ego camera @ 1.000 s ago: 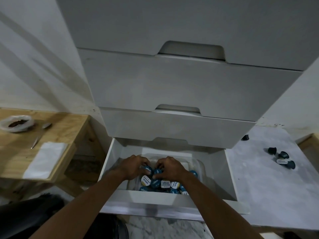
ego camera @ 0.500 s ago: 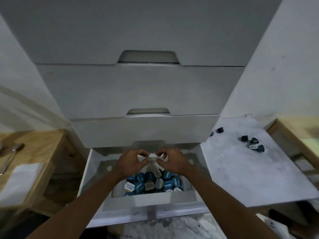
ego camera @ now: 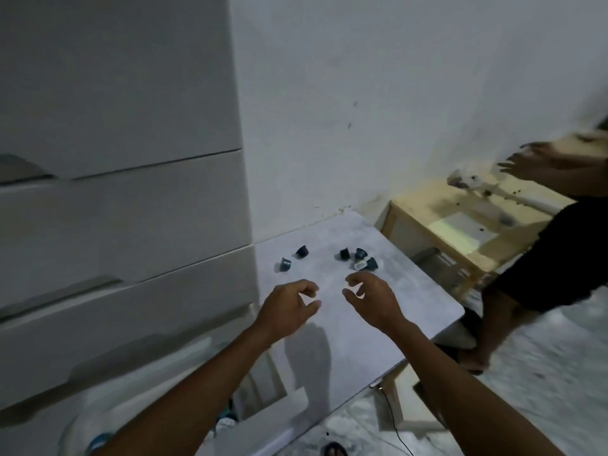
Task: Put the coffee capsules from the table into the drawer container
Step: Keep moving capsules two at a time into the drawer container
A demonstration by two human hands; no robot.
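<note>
At the bottom left corner, blurred, sits the open drawer [ego camera: 184,406] with the rim of its container [ego camera: 98,441] and a glimpse of blue capsules inside. Above it both forearms reach out over the grey table [ego camera: 345,350]. The left hand [ego camera: 289,307] and the right hand [ego camera: 371,299] hover side by side above the bare middle of the tabletop, fingers loosely curled and parted, holding nothing. The table's near edge and right corner lie free, with open floor beyond. Just past the fingertips lie the coffee capsules: two apart on the left [ego camera: 285,264] [ego camera: 302,251], and a tight cluster of about four [ego camera: 359,260] ahead of the right hand, all well inside the table's edges. Farther right stands a wooden side table [ego camera: 437,232], and another person [ego camera: 559,258] stands beside it, arm raised. Half a second ago both hands were down in the drawer over the container; they have since swung right to the table, and the view has turned with them.
</note>
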